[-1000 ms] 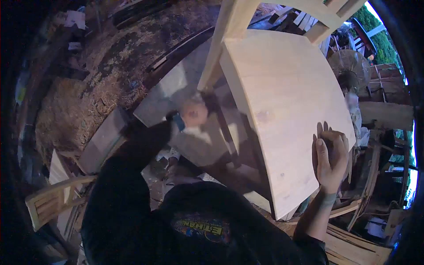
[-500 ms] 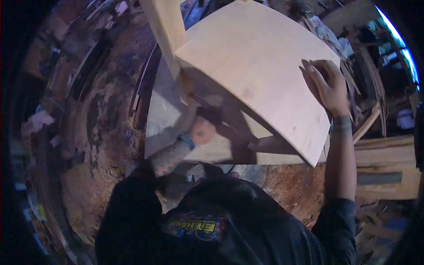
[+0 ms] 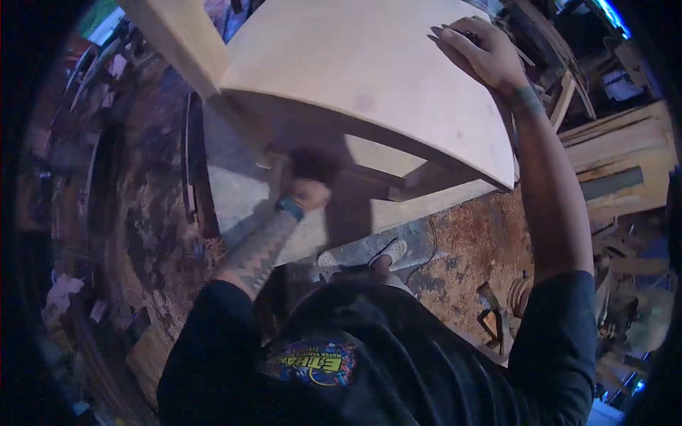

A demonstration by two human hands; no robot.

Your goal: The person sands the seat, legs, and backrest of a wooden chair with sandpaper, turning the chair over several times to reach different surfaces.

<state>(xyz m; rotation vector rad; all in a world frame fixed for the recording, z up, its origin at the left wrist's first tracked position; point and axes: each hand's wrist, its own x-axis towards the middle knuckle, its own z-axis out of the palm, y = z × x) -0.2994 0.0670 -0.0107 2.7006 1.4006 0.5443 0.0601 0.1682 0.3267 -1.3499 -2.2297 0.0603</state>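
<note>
A pale wooden piece with a broad, curved panel and a thick post at its left stands on a light board. My left hand is in the shadow beneath the panel's near edge, with its fingers curled; what they hold, if anything, is too dark to make out. Over the panel's right side is my right hand, its fingers bent and partly spread, with nothing visible in them. Whether it touches the panel is unclear.
Planks lie at the right, among wood scraps. Sawdust covers the brown floor. A dark cable runs near my feet, below the board. More timber and debris surround the left side.
The view has shifted, and the wooden piece appears further left and turned. Both hands appear further up and left; my left hand stays under the panel. More of my feet shows.
</note>
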